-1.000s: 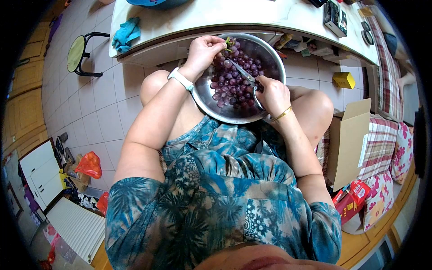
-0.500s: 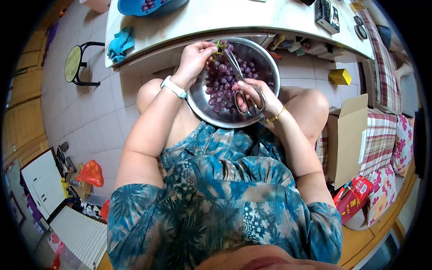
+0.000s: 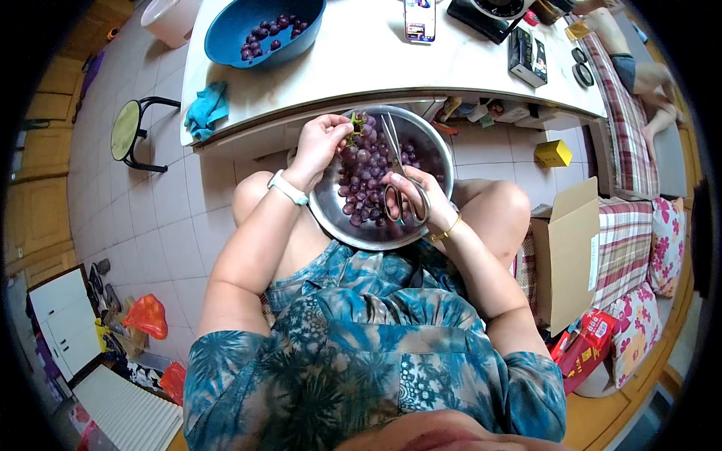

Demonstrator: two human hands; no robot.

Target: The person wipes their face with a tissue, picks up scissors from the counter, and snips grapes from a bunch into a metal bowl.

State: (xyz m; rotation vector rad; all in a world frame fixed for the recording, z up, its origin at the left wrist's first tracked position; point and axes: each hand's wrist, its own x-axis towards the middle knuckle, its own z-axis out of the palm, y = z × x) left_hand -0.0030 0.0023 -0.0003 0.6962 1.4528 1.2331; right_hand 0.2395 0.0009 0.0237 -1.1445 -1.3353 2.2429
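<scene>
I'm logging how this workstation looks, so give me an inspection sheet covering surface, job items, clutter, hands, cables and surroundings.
Surface: pale table, bearing a blue basin with loose grapes inside.
Job's things: purple grapes in a steel basin; scissors above them.
Clutter: phone, black-and-white box and teal cloth on the table.
Left hand: pinches a green stem at the basin's far side.
Right hand: grips the scissors, blades pointing toward the table.
Cables: nothing seen.
Surroundings: stool on the tiled floor at left; yellow box and open cardboard box at right; part of another person at upper right.
</scene>
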